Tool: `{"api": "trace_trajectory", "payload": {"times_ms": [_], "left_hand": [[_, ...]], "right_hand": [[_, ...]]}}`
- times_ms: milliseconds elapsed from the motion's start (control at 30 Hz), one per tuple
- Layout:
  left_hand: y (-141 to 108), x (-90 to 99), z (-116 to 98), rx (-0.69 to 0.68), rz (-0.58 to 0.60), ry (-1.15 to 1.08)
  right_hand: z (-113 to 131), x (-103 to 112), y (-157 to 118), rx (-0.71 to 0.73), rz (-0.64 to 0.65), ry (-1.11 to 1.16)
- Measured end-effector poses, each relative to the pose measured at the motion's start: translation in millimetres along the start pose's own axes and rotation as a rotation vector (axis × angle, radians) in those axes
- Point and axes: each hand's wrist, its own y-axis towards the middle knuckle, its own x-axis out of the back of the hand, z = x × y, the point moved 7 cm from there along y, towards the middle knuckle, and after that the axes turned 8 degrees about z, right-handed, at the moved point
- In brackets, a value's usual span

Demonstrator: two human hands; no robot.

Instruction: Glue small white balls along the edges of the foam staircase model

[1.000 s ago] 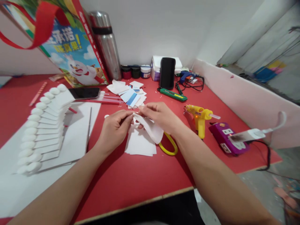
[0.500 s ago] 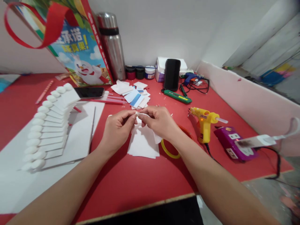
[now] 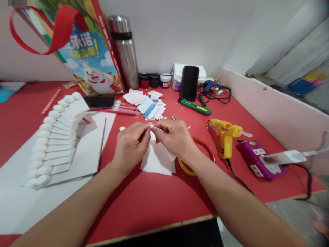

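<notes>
My left hand and my right hand meet over the middle of the table, thumbs and fingertips pinched together on a thin piece of white paper. Most of that piece is covered by the fingers; one edge hangs below my right hand. Beneath them lies a small stack of white paper sheets. Scissors with a yellow and orange handle rest partly hidden under my right wrist. A small white disc lies just beyond my left hand.
To the left, a white card model edged with rounded white pieces stands on white board. A yellow glue gun and purple power strip lie right. Behind are paper scraps, a green cutter, a flask and a phone.
The view has shifted slightly. My fingers have changed position a little on the white paper, both hands still pinching it. More of the scissors and the white disc now show.
</notes>
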Motion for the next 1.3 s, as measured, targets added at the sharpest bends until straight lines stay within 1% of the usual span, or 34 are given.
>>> {"api": "trace_trajectory", "payload": {"times_ms": [67, 167, 233, 400, 467, 533, 600, 667, 733, 800, 900, 967, 1000, 1067, 1133, 1200, 1233, 1300], "left_hand": [[-1, -1.5, -5, -0.069, 0.008, 0.077], [-3, -4.4, -8, -0.116, 0.034, 0.100], [-3, -4.8, -9, -0.129, 0.037, 0.086], [-3, -2.1, -12, -0.127, 0.009, 0.072], [-3, -1.2, -12, -0.103, 0.010, -0.001], [-2, 0.0, -8, -0.047, 0.003, -0.135], [-2, -0.9, 1, 0.054, 0.000, -0.329], [-1, -5.9, 12, 0.172, 0.018, -0.537], [-1, -10.6, 21, 0.246, 0.030, -0.673], [0, -11.9, 24, 0.255, 0.031, -0.708], [2, -8.4, 20, 0.191, 0.032, -0.601], [3, -4.5, 14, 0.141, 0.029, -0.473], [3, -2.9, 12, 0.130, 0.025, -0.422], [2, -0.8, 12, 0.148, 0.014, -0.375], [1, -0.6, 16, 0.196, 0.004, -0.380], [0, -1.0, 19, 0.227, -0.004, -0.383], [0, -1.4, 20, 0.233, -0.002, -0.383], [0, -2.9, 22, 0.238, 0.008, -0.404]], "right_hand": [[-1, 0, 0, -0.008, 0.015, 0.026], [-3, 3, 1, -0.031, 0.012, 0.089], [-4, 4, 2, -0.043, 0.004, 0.111], [-6, 2, 3, -0.067, 0.031, 0.209], [-6, 4, 2, -0.061, 0.006, 0.235], [-5, 4, 2, -0.033, 0.002, 0.242], [-3, 4, 1, 0.004, 0.000, 0.213], [-2, 6, 1, 0.034, -0.020, 0.142], [0, 7, 1, 0.069, -0.028, 0.090], [1, 5, 2, 0.094, -0.003, 0.088], [-1, 2, 2, 0.083, 0.014, 0.089], [-4, 1, 2, 0.050, 0.021, 0.110], [-5, 0, 2, 0.024, 0.038, 0.163], [-11, -5, 4, -0.081, 0.104, 0.390], [-19, -12, 3, -0.260, 0.189, 0.692], [-24, -21, 0, -0.435, 0.275, 0.920], [-25, -23, -1, -0.487, 0.308, 0.988], [-24, -25, -2, -0.503, 0.364, 1.045]]}}
